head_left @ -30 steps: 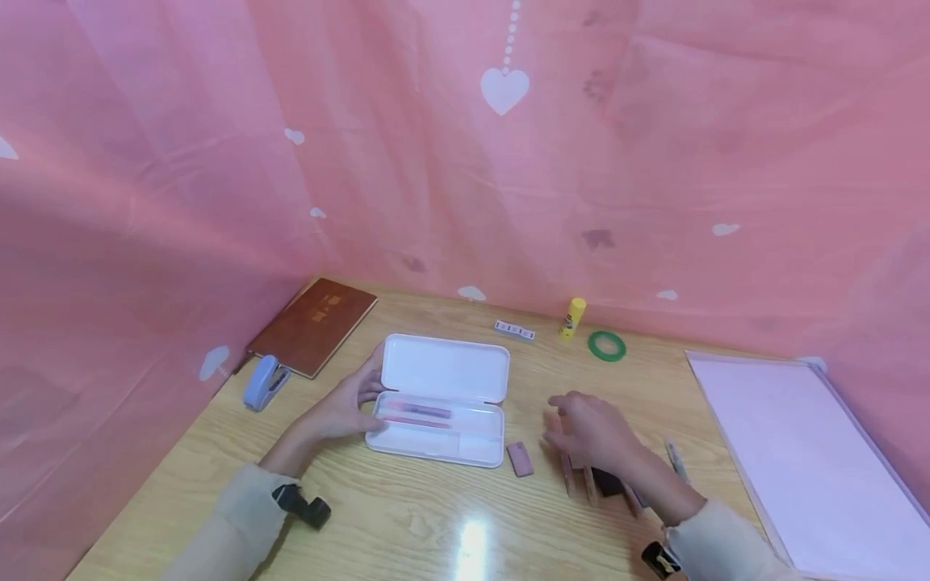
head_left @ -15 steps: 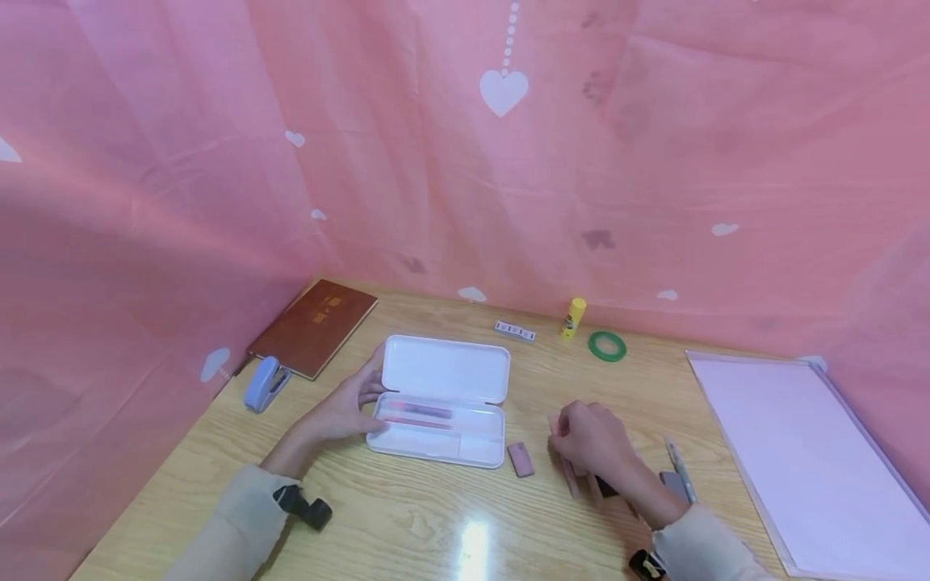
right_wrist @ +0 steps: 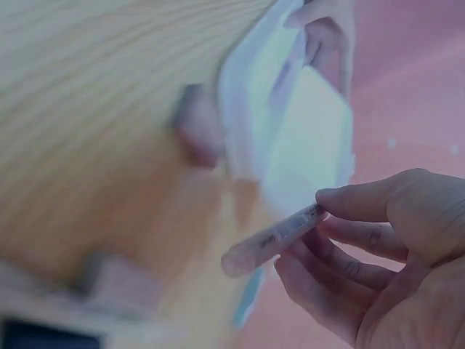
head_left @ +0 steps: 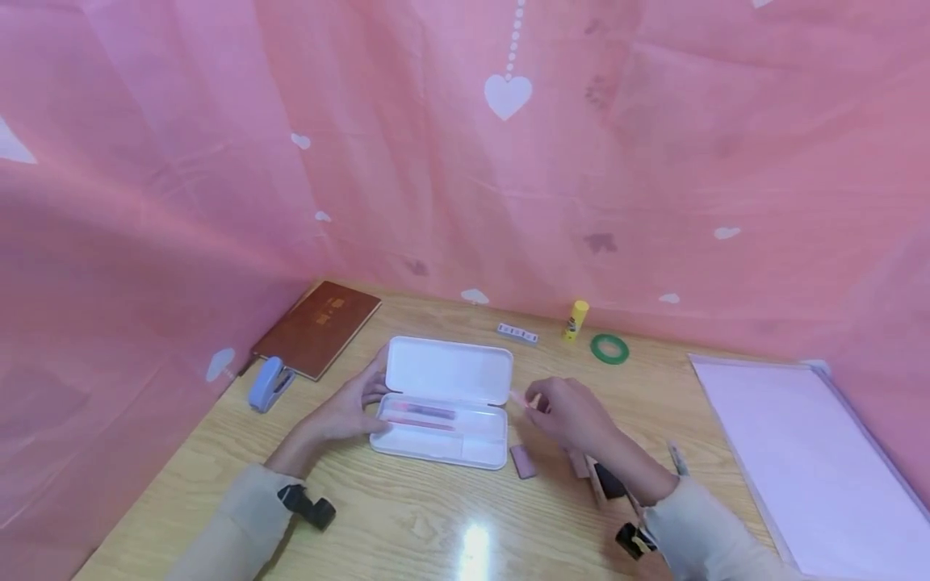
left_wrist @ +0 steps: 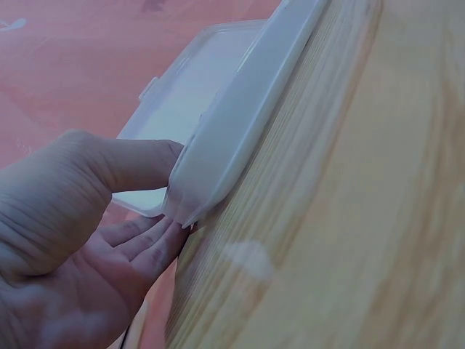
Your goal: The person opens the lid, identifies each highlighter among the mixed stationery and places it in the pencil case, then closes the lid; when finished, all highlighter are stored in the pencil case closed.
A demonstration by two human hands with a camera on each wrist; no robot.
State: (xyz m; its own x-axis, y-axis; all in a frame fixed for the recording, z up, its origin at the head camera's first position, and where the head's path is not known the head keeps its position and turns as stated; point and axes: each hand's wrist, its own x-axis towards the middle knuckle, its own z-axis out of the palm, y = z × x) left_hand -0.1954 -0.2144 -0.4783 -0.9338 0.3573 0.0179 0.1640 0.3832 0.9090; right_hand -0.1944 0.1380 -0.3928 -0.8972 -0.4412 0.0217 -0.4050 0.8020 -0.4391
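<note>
A white pencil case [head_left: 449,371] lies opened on the table, with its lid tilted back. Two slim pink pens [head_left: 421,418] rest in its upper compartment. My left hand [head_left: 341,413] grips the case's left end; in the left wrist view its thumb lies over the rim [left_wrist: 218,138] and the other fingers are behind and below. Between thumb and fingers, my right hand [head_left: 574,413] pinches a pink pen [right_wrist: 272,243] with small print, held just right of the case. A mauve eraser [head_left: 522,461] lies by the case's lower right corner.
Under the right forearm lie several small items, one a black piece [head_left: 609,481], plus a grey pen [head_left: 677,457]. Around stand a brown notebook [head_left: 320,327], stapler [head_left: 269,386], small white strip [head_left: 517,332], glue stick [head_left: 576,320], green tape roll [head_left: 609,349] and clear folder [head_left: 806,452].
My right hand has picked up the pink pen from the items at the right and moved up and left towards the case. My left hand keeps its hold on the case.
</note>
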